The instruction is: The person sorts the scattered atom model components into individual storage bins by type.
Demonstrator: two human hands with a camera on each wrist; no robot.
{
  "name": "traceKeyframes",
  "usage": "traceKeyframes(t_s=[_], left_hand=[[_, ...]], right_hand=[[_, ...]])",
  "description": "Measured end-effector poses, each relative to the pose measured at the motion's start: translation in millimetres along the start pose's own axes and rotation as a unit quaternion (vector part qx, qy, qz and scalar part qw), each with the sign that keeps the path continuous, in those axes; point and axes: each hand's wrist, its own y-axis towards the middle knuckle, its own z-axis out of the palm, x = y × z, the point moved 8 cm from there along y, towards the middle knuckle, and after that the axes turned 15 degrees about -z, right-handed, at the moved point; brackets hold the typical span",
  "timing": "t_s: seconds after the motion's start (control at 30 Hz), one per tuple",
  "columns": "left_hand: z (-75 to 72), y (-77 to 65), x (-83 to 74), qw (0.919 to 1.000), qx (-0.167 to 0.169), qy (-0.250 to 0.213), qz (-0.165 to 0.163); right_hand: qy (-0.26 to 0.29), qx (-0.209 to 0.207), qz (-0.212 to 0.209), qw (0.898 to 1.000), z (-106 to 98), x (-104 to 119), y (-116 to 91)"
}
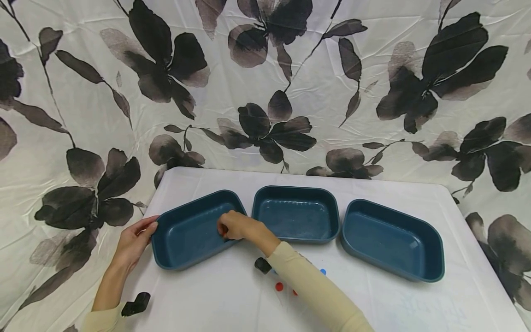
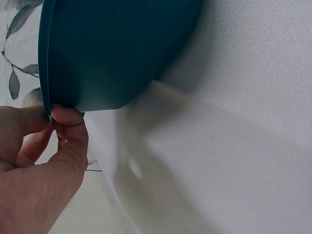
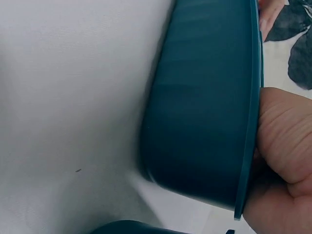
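Observation:
At the left of the table, a dark teal tray [image 1: 184, 235] stands at a slant. My left hand [image 1: 132, 244] pinches its left rim between thumb and fingers; the left wrist view shows that hand [image 2: 46, 161] at the edge of the tray [image 2: 117, 53]. Over the right end of the same tray reaches my right hand [image 1: 240, 226], its fingers curled downward. In the right wrist view this hand [image 3: 287, 151] is beside the tray's rim [image 3: 253, 97], which hides the fingertips. Whether something small lies in them cannot be made out.
A second teal tray [image 1: 296, 216] stands in the middle, and a third tray [image 1: 394, 242] is angled at the right. Near the right forearm lie small round red pieces [image 1: 279, 287] and blue pieces [image 1: 323, 272], partly covered by the sleeve [image 1: 311, 286]. Behind hangs a flowered cloth [image 1: 290, 69].

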Motion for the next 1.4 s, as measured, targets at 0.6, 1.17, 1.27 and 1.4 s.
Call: traceKeyframes(t_s=[0.6, 1.17, 1.27, 1.4], left_hand=[[1.6, -0.8, -1.5, 1.0000, 0.003, 0.003, 0.000], [1.8, 1.1, -1.3, 1.0000, -0.006, -0.004, -0.004], [2.2, 1.6, -1.2, 0.9999, -0.008, -0.005, -0.007], [2.2, -0.2, -0.4, 0.9999, -0.011, 0.001, -0.012]], right_hand=[[0.004, 0.031, 0.030, 0.999, 0.7, 1.7, -4.1], [0.001, -0.015, -0.070, 0.997, -12.6, 12.9, -23.7], [0.011, -0.029, -0.080, 0.996, -15.9, 13.3, -28.4], [0.003, -0.051, -0.097, 0.994, -20.7, 16.3, -36.1]])
